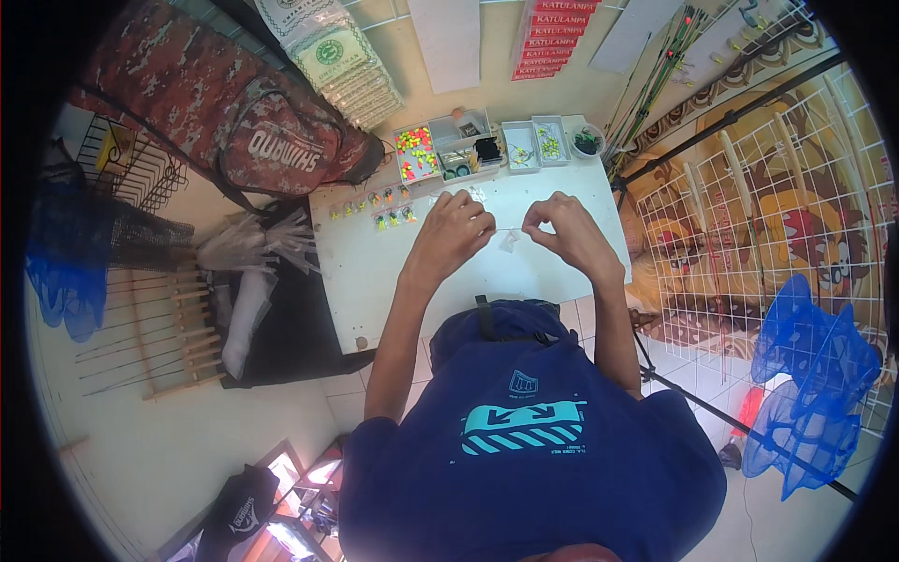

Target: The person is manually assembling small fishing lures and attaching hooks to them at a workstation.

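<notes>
Both hands are raised over the white table (403,290), facing each other a short gap apart. My left hand (451,234) pinches one end of a thin pale strand (507,229). At the strand's other end, the thumb and forefinger of my right hand (569,236) are pressed together. Just below the strand is a small clear piece (508,244); whether it hangs or lies on the table I cannot tell. Small bagged lures or floats (395,217) in yellow, green and dark colours lie in rows left of my left hand.
Along the table's back stand a tray of bright beads (417,155), a divided box (468,155), white trays (551,140) and a round tub (587,140). A camouflage bag (281,140) leans at the left. Blue nets (805,365) hang beside a wire grid (721,215) at right.
</notes>
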A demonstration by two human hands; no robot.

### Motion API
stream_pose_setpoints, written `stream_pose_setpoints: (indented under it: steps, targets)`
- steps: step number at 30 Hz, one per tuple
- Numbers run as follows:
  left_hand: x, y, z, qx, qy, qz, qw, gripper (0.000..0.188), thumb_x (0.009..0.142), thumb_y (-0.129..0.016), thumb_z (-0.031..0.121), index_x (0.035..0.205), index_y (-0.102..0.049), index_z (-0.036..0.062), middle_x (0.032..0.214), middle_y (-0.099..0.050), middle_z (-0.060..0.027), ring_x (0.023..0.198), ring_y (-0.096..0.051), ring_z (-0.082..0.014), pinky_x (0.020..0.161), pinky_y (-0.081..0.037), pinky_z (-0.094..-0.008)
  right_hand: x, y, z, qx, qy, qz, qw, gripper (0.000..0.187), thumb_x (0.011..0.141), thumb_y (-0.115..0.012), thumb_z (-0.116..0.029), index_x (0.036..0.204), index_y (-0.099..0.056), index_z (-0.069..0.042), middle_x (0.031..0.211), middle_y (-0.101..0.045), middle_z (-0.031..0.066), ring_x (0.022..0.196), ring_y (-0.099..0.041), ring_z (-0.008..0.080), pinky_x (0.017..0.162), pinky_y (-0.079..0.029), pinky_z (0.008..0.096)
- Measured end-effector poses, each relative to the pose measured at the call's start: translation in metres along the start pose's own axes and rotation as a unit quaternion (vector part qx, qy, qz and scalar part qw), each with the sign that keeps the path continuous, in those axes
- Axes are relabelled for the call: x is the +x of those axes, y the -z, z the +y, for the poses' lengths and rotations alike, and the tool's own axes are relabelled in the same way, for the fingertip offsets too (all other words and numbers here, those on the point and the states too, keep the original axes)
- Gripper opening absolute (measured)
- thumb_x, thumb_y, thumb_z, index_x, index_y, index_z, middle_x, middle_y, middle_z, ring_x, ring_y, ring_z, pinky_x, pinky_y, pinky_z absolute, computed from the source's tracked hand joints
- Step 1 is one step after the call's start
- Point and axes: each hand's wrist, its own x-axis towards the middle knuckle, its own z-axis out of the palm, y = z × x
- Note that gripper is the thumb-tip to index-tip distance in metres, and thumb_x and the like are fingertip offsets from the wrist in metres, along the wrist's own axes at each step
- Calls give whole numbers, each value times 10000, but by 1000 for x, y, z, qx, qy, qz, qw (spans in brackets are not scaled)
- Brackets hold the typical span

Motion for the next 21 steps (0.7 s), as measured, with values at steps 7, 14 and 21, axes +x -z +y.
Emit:
stream_pose_setpoints:
  steps: [7,14,21]
  targets:
    - [5,12,6,-59,45,76,994,266,768,-733,179,1018,-680,106,922,-656,-39,884,-549,-219,845,-408,-360,1,5,0,-3,8,27,1000,92,792,-676,-102,842,-672,-24,782,-680,101,806,-589,278,798,-453,391]
    - [17,6,15,-180,36,64,981,327,746,-753,213,1052,-679,123,867,-698,16,815,-516,-194,811,-394,-342,5,2,-3,39,34,28,998,118,809,-653,-115,866,-669,-12,802,-675,113,821,-598,280,793,-470,396]
    - [16,6,12,-189,69,62,977,299,759,-764,159,1045,-691,114,817,-693,34,769,-490,-168,773,-414,-317,4,3,-4,86,23,40,995,111,842,-654,-124,881,-653,-20,805,-658,94,795,-595,224,726,-476,350]
